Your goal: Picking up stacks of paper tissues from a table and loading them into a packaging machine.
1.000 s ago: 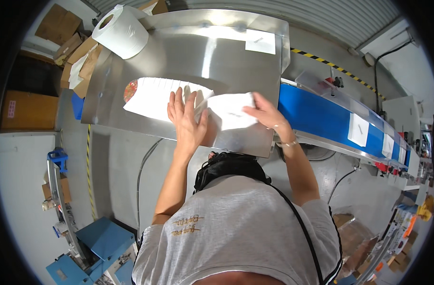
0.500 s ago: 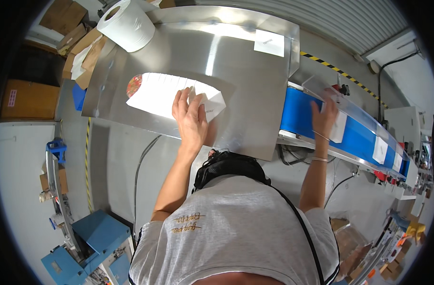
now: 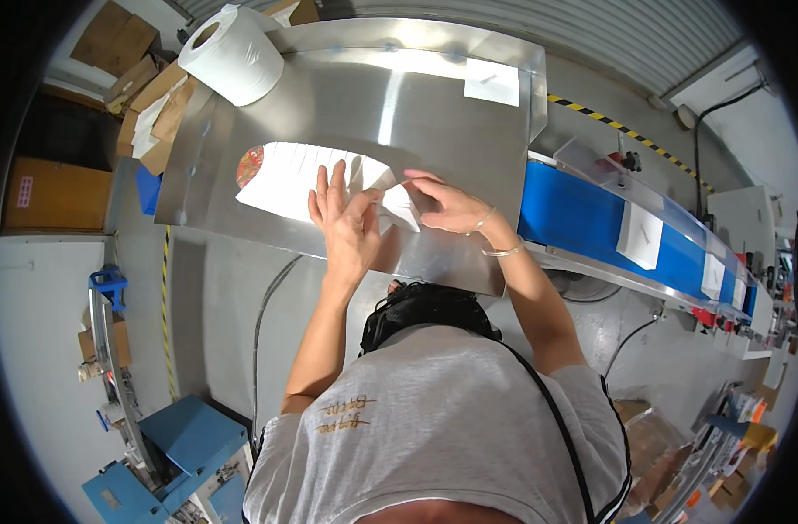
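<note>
Several white packets [image 3: 281,179] lie overlapped in a slanting row on the steel table [image 3: 329,96]. A round piece with a red pattern [image 3: 251,166] shows at the row's left end. My left hand [image 3: 347,227] rests over the right part of the row. Its thumb and forefinger pinch the edge of a packet, while the other fingers stretch forward along the row. Beside the rightmost packet [image 3: 402,207], my right hand [image 3: 456,210] has its fingers apart, with the fingertips close to that packet's edge. Whether they touch it, I cannot tell.
A blue conveyor belt [image 3: 582,218] runs off to the right, carrying white packets [image 3: 641,236] behind a clear guard [image 3: 661,201]. A large white paper roll [image 3: 242,65] stands at the table's far left corner. A white sheet [image 3: 492,81] lies far right. Cardboard boxes [image 3: 163,113] are at the left.
My right hand has come left from the conveyor belt to the right end of the row. The packets on the belt sit in different places. My left hand's thumb and forefinger have drawn together.
</note>
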{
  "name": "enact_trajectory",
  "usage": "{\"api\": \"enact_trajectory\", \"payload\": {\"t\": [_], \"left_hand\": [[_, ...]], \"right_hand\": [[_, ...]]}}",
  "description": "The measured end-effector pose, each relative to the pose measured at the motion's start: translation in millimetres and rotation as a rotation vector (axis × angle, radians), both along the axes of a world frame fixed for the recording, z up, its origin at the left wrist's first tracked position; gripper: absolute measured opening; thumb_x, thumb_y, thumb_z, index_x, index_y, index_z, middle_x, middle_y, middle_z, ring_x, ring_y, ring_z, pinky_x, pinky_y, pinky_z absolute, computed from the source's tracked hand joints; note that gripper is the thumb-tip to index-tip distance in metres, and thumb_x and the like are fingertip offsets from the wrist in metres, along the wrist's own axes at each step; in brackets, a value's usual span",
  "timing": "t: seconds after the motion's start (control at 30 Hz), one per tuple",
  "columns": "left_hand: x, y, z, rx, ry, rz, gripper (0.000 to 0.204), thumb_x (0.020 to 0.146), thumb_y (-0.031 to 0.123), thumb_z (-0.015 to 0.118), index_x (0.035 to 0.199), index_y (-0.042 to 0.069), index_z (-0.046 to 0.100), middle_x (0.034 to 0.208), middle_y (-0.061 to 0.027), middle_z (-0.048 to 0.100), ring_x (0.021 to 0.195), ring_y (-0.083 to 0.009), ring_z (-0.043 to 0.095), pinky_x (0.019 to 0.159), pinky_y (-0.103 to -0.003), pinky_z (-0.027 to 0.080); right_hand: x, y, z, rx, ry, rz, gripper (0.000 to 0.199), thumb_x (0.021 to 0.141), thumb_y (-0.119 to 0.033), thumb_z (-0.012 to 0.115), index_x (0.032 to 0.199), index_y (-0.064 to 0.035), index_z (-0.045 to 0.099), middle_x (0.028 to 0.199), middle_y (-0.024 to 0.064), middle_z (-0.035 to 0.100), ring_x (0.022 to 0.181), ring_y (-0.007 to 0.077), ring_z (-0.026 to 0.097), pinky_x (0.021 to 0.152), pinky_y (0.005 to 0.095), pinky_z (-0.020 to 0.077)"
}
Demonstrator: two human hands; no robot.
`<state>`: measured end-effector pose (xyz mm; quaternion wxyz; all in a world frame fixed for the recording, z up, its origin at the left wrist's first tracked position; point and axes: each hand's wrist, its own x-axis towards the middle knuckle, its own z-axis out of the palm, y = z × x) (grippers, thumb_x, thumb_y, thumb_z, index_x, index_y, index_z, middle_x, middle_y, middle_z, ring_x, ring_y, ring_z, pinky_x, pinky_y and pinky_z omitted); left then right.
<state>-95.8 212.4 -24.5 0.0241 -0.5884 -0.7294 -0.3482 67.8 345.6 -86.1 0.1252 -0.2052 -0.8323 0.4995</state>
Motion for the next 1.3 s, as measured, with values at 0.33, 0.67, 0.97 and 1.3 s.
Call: {"api": "enact_trajectory", "payload": {"t": [0.33,0.67,0.97,1.3], "left_hand": [[-1,-2,6,-0.063,0.017,-0.070,0.022,0.075,0.003,0.066,0.095,0.012,0.069,0.142,-0.0197,0.037,0.137,-0.0415,0.023,0.110,-0.053,0.013],[-15,1,-10,0.033,0.066,0.058,0.035,0.080,0.001,0.063,0.114,0.007,0.061,0.132,-0.0206,0.045,0.128,-0.0415,0.036,0.104,-0.050,0.030],[-13,0,-10,0.061,0.044,0.072,0.029,0.078,-0.003,0.062,0.104,0.008,0.066,0.130,-0.0185,0.048,0.126,-0.0404,0.038,0.102,-0.047,0.035],[-16,1,4,-0.042,0.076,-0.088,0.031,0.075,0.004,0.067,0.103,0.016,0.068,0.138,-0.0180,0.042,0.134,-0.0411,0.028,0.109,-0.053,0.017]], "right_hand": [[-3,-12,-10,0.024,0.092,-0.087,0.054,0.076,-0.029,0.073,0.122,-0.0061,0.056,0.131,0.0140,0.048,0.122,0.0299,0.042,0.103,0.0376,0.0352],[133,3,-32,0.029,-0.258,-0.849,0.033,0.093,-0.029,0.058,0.109,-0.0003,0.054,0.092,0.0083,0.060,0.085,0.0115,0.053,0.078,0.0290,0.0454],[210,14,-13,1.062,-0.629,-1.374,0.050,0.076,-0.028,0.073,0.116,-0.0040,0.054,0.106,0.0173,0.060,0.100,0.0335,0.056,0.090,0.0414,0.0412],[-20,5,15,0.037,0.118,-0.123,0.053,0.073,-0.016,0.076,0.122,-0.0132,0.056,0.133,0.0082,0.046,0.113,0.0280,0.052,0.095,0.0374,0.0449]]}}
